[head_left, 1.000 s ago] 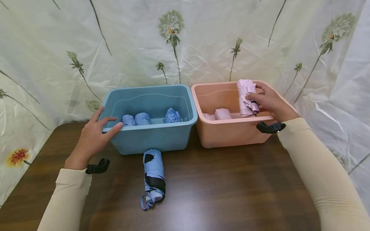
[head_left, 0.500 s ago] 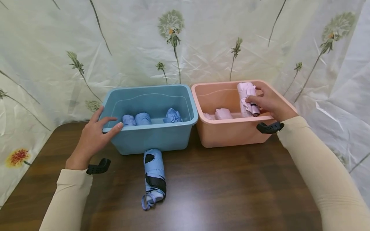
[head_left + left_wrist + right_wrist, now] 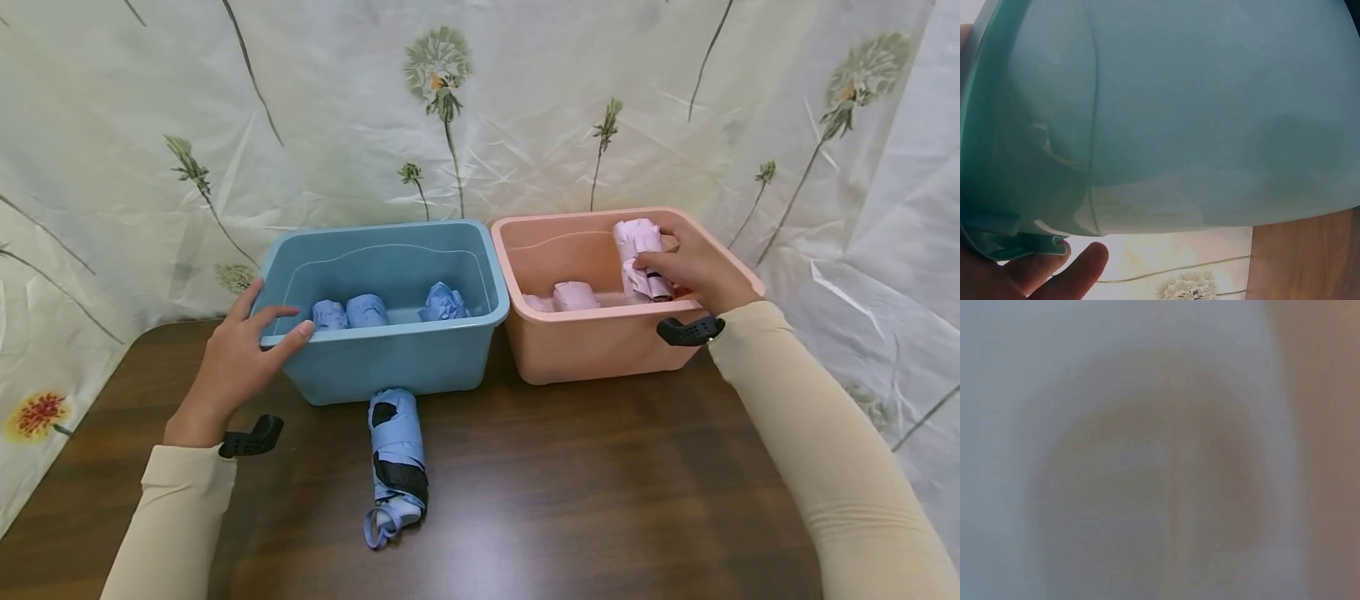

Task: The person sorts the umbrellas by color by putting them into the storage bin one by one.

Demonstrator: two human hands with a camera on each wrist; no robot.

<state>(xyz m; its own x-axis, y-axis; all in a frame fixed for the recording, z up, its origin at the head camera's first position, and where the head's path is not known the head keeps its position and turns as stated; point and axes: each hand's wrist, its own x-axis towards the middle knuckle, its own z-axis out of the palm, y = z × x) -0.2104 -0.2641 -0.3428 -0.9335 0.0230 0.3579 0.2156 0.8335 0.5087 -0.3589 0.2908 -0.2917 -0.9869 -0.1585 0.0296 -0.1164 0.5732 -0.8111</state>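
My right hand (image 3: pixel 697 262) grips a pink folded umbrella (image 3: pixel 636 250), its lower part inside the pink bin (image 3: pixel 600 342). Two lower pink bundles (image 3: pixel 576 296) show at the left of that bin. My left hand (image 3: pixel 238 358) rests at the near left corner of the blue bin (image 3: pixel 390 362), thumb on the front rim and fingers spread; in the left wrist view, fingertips (image 3: pixel 1088 262) show past the rim. Inside lie several blue bundles (image 3: pixel 367 311). A blue folded umbrella (image 3: pixel 397 458) with black patches and a wrist loop lies on the table before the blue bin.
Both bins stand side by side at the back of the dark wooden table (image 3: pixel 585 483). Behind them hangs a pale curtain (image 3: pixel 525 108) with a dandelion print. The right wrist view is a blur of close, pale and brownish surfaces.
My right hand has lowered the pink umbrella a little deeper into the pink bin. The left hand has kept its place on the blue bin. The head view has shifted slightly.
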